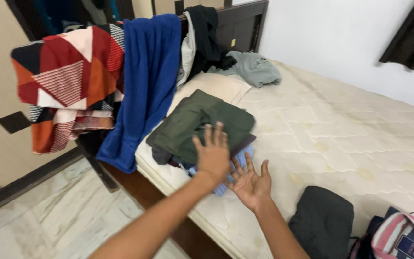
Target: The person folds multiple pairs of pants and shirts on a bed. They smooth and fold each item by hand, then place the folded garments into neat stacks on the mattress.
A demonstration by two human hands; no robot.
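here, the left hand (pixel 212 152) lies open, fingers spread, on the stack of folded clothes (pixel 202 127) at the mattress (pixel 341 129) edge, while the right hand (pixel 251 181), open palm up, touches the stack's bottom at five o'clock.

Bkgd: blue towel (pixel 144 86) & red/orange patterned cloth (pixel 68 81) hung at left, grey garment (pixel 255 68) near dark headboard (pixel 240 26), bare cream mattress (pixel 350 124), dark grey cloth (pixel 323 220) beside pink striped bag (pixel 403 235), marble floor (pixel 58 216).
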